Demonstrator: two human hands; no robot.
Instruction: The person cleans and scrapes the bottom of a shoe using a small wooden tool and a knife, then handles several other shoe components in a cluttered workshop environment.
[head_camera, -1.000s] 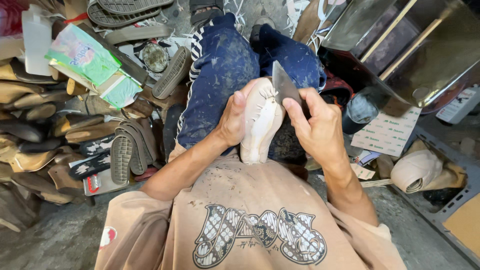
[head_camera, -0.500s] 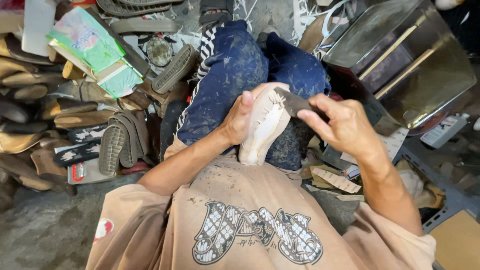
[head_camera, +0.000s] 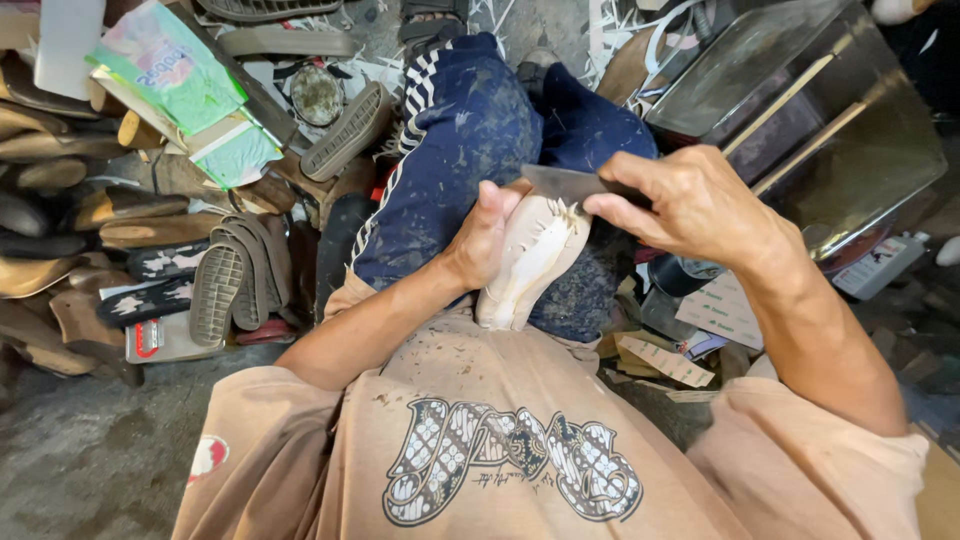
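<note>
Pale foam sole (head_camera: 528, 262) in left hand (head_camera: 478, 240), right hand (head_camera: 690, 205) gripping flat blade (head_camera: 562, 183)

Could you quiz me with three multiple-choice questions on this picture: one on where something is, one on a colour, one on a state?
1. Where does the pale sole rest?
A. on the person's lap
B. on the floor
C. on a shelf

2. What colour are the trousers?
A. red
B. dark blue
C. white

3. How is the flat blade held?
A. lying loose on the ground
B. gripped in the right hand, edge at the sole's tip
C. tucked in a pocket

Answers: 1 A, the left hand steadies it against the thigh; 2 B, blue with white side stripes; 3 B, the fingers close round it.
</note>
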